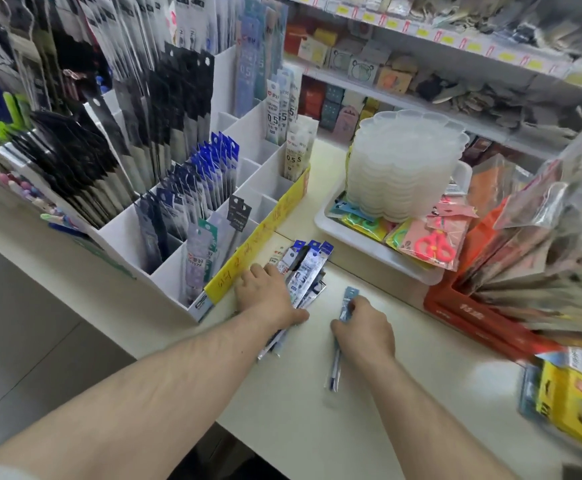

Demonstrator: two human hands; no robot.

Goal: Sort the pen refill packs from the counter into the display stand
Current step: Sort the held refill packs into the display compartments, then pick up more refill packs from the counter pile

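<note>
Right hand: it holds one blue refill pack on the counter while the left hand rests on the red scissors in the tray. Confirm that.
Not quite. In the head view the left hand rests on the pile of refill packs beside the display stand, not on the red scissors in the tray. The right hand does hold a single blue refill pack on the counter.

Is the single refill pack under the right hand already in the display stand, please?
No, out: the single refill pack lies flat on the counter beneath the right hand.

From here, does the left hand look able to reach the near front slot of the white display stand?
Probably yes: left hand rests on the refill pile beside the white display stand; nothing blocks.
</note>
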